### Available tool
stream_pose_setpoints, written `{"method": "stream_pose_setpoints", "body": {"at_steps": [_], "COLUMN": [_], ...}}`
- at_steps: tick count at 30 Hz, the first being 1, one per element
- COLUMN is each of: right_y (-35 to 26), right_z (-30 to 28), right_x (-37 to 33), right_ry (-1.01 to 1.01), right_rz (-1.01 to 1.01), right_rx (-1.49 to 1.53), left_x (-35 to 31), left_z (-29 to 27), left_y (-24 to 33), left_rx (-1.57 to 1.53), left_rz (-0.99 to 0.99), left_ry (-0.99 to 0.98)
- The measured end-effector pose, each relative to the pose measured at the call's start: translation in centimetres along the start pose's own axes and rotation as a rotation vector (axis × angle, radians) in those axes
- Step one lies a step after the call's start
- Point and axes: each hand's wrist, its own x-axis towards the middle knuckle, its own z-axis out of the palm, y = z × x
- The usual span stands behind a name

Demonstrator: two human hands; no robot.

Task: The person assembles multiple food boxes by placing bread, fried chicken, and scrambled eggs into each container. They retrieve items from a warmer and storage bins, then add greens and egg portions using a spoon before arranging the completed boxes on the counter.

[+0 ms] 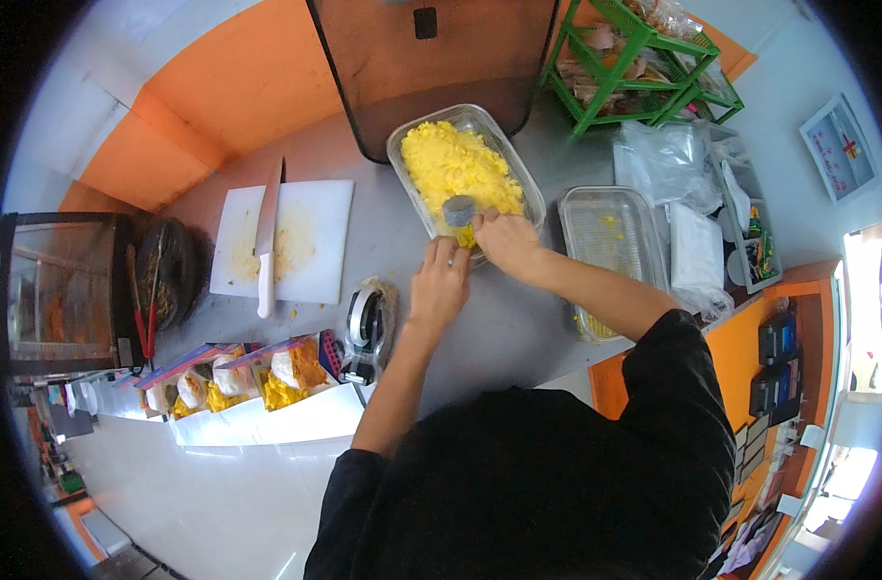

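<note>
A clear rectangular dish (530, 184) full of crumbly yellow food (455, 159) stands on the metal counter before me. My right hand (506, 242) is closed at the dish's near end, its fingers beside a small round grey scoop (458, 210) that rests over the yellow food; the handle is hidden in my grip. Just left of it, my left hand (443, 282) has its fingers drawn together at the near rim. Some yellow food shows between the two hands. What the left fingers pinch is too small to make out.
Right of the dish sits a second clear dish (610, 208) with yellow scraps, then plastic bags (697, 246) and a green rack (610, 82). To the left are a white cutting board (310, 237) with a knife (267, 232), a tape dispenser (365, 329), and filled food packs (291, 372).
</note>
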Motion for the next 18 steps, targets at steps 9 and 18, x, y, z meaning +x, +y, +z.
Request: {"method": "stream_pose_setpoints", "body": {"at_steps": [9, 18], "right_y": [1.3, 0.1], "right_z": [-1.8, 1.0], "right_x": [0.2, 0.8], "right_ry": [-0.290, -0.117], "right_rz": [-0.035, -0.087], "right_rx": [0.320, 0.179], "left_x": [-2.4, -3.3], "left_z": [3.1, 4.1], "left_y": [0.5, 0.7], "left_rx": [-0.149, -0.119], "left_rz": [-0.092, -0.097], "left_ry": [0.205, 0.122]}}
